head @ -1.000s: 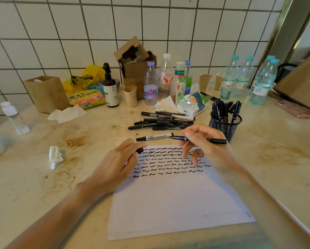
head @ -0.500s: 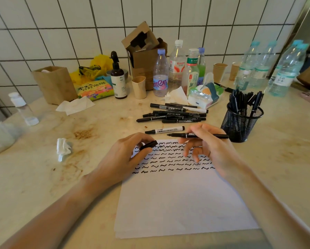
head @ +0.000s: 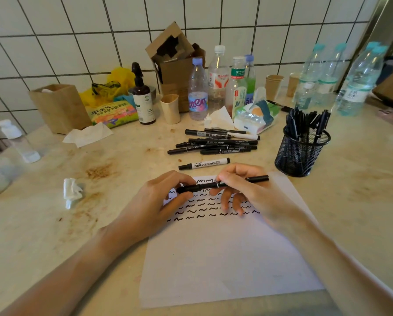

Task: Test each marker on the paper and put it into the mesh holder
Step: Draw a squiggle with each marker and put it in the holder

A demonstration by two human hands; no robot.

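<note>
As both hands [head: 154, 201] [head: 254, 192] grip marker [head: 204, 186], above paper [head: 225, 258]

Paper [head: 225, 258] lay on the counter [head: 43, 236] front-centre, with both hands over its far end: left hand [head: 154, 204] and right hand [head: 250, 192] held one marker [head: 213, 185] crosswise between them. Just behind the paper lay a single whiteboard marker [head: 204, 163], behind that a loose pile of markers [head: 216, 143], and the mesh holder [head: 301, 153] with markers in it stood right of both. Bottles [head: 218, 85], cups and a cardboard box [head: 177, 65] stood along the wall behind; a crumpled tissue [head: 71, 191] lay left of the paper.
</note>
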